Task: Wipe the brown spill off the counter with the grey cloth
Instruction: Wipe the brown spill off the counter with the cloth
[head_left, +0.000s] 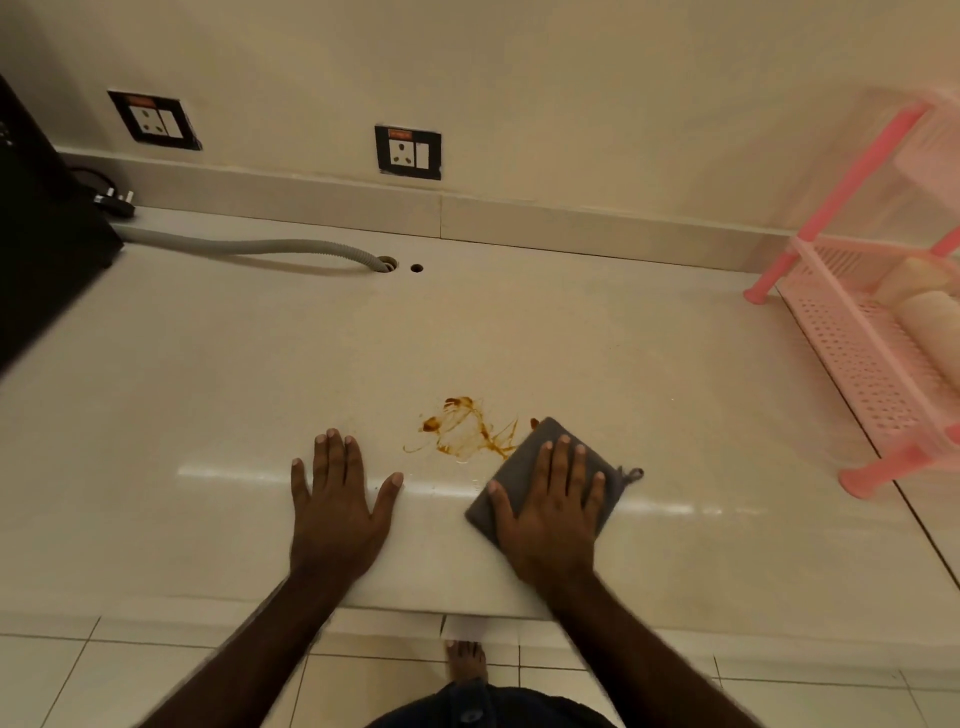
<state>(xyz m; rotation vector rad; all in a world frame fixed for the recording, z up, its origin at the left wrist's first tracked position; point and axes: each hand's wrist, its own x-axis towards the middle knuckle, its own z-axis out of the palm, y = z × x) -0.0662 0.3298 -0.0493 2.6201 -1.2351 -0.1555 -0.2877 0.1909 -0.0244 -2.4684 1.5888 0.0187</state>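
Note:
A brown spill (464, 427) streaks the pale counter (208, 395) a little beyond my hands. The grey cloth (524, 457) lies flat on the counter just right of the spill, its far left edge touching the brown streaks. My right hand (548, 506) presses flat on top of the cloth, fingers spread. My left hand (340, 506) rests flat on the bare counter to the left of the spill, fingers apart, holding nothing.
A pink plastic rack (878, 332) stands at the right. At the far left sits a black appliance (41, 249) with a plug, and a grey hose (270, 248) runs into a hole in the counter. Two wall sockets (408, 152) are behind. The counter's front edge is under my forearms.

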